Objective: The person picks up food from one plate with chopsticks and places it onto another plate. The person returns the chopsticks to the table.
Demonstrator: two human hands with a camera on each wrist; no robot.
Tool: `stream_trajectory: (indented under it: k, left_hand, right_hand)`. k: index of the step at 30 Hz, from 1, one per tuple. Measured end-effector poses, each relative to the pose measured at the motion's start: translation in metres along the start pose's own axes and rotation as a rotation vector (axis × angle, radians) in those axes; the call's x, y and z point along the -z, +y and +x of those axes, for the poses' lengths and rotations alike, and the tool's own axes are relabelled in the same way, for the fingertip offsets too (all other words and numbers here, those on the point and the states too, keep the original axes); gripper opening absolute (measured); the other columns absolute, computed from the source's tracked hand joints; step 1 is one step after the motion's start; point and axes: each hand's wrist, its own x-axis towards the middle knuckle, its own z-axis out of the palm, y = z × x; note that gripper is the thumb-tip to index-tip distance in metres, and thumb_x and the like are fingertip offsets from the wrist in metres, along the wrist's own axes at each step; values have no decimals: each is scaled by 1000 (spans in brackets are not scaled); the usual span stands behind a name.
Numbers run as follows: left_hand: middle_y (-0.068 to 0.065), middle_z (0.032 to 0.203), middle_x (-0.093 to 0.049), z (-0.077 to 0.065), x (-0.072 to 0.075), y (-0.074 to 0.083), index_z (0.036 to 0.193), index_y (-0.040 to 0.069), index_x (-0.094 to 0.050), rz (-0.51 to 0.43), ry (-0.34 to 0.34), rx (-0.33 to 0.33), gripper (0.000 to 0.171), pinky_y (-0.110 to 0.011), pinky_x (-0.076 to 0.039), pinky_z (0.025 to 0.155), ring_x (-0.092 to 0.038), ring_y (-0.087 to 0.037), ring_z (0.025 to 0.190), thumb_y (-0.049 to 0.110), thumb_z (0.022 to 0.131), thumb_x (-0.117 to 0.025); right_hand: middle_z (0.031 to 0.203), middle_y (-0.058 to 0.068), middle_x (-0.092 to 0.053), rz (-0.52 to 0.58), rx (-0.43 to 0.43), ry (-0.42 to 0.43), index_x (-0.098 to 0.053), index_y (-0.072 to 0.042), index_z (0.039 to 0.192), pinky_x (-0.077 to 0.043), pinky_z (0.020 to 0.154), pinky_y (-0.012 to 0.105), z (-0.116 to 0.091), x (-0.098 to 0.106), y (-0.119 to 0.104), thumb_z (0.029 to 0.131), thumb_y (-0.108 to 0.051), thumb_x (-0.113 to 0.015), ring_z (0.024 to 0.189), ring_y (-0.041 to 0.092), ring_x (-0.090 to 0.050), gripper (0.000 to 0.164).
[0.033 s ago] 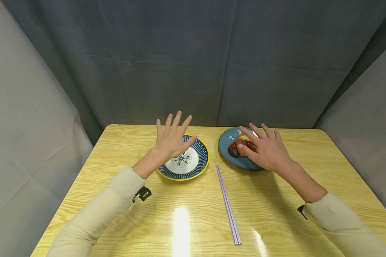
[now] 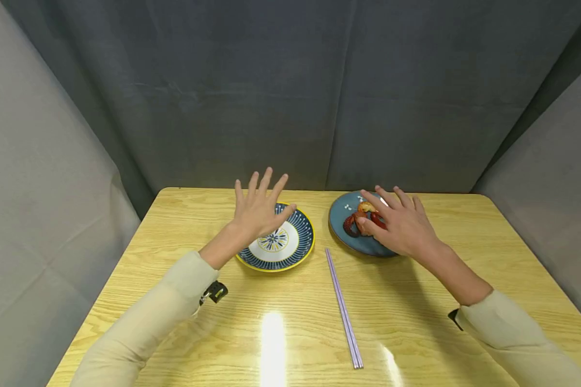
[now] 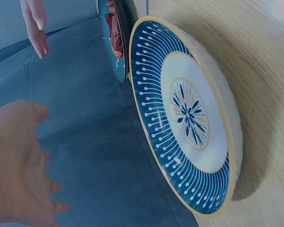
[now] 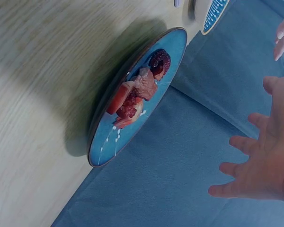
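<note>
My left hand (image 2: 258, 214) hovers over a patterned plate (image 2: 293, 250), its fingers spread and nothing in them. That plate has a yellow rim, a dark blue band and a white centre with a flower-like motif; the left wrist view shows its face (image 3: 173, 66) bare. Fingers also spread, my right hand (image 2: 404, 224) is held above a blue plate (image 2: 341, 215) and hides part of it. On the blue plate lie several reddish-brown food pieces (image 4: 144, 85), one dark and curled like an octopus tentacle. In the right wrist view a gap separates the hand from the food.
A pair of light purple chopsticks (image 2: 342, 309) lies on the wooden table (image 2: 184, 322) between the plates, nearer the front. Behind the table's far edge hangs a dark grey curtain (image 2: 252, 107). Pale cloth panels (image 2: 43, 188) stand at both sides.
</note>
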Motion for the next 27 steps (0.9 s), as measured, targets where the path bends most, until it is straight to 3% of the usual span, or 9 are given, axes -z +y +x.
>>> stream_trajectory:
  k: [4, 8, 15, 21, 27]
  left_hand:
    - [-14, 164, -11, -1, 0, -6, 161, 24, -13, -18, -6, 16, 77, -68, -6, 110, -11, -39, 148, 64, 99, -35]
    - [-18, 159, -25, -7, -4, -18, 158, 10, -21, -67, -31, 44, 78, -63, -17, 111, -24, -38, 144, 60, 100, -37]
    - [-25, 141, -42, -22, -28, -43, 147, -9, -33, -74, -69, 93, 73, -52, -40, 99, -42, -38, 129, 51, 104, -37]
    - [-24, 120, -49, -35, -47, -61, 134, -13, -43, -60, -57, 86, 60, -50, -46, 86, -50, -36, 109, 39, 106, -39]
    - [-18, 103, -46, -42, -58, -73, 121, -12, -47, -52, -56, 87, 46, -46, -46, 75, -46, -30, 92, 31, 106, -41]
  right_hand:
    - [155, 20, -35, 11, 30, 22, -39, -22, 154, -18, 102, 74, 0, -2, 1, 99, -53, -52, 139, 53, -26, 64]
    - [149, 22, -42, 38, 128, 73, -48, -13, 147, -25, 105, 68, -5, -8, 1, 98, -42, -60, 135, 50, -34, 58]
    - [140, 18, -53, 154, 281, 81, -59, -8, 136, -36, 104, 57, -21, -17, -8, 93, -24, -72, 131, 41, -45, 48]
    - [128, 15, -61, 144, 460, 130, -66, -6, 125, -51, 88, 47, -29, -25, -19, 82, -10, -81, 117, 31, -59, 46]
    - [117, 12, -66, 154, 625, 174, -69, -5, 116, -56, 77, 37, -35, -36, -32, 73, -1, -85, 104, 25, -66, 46]
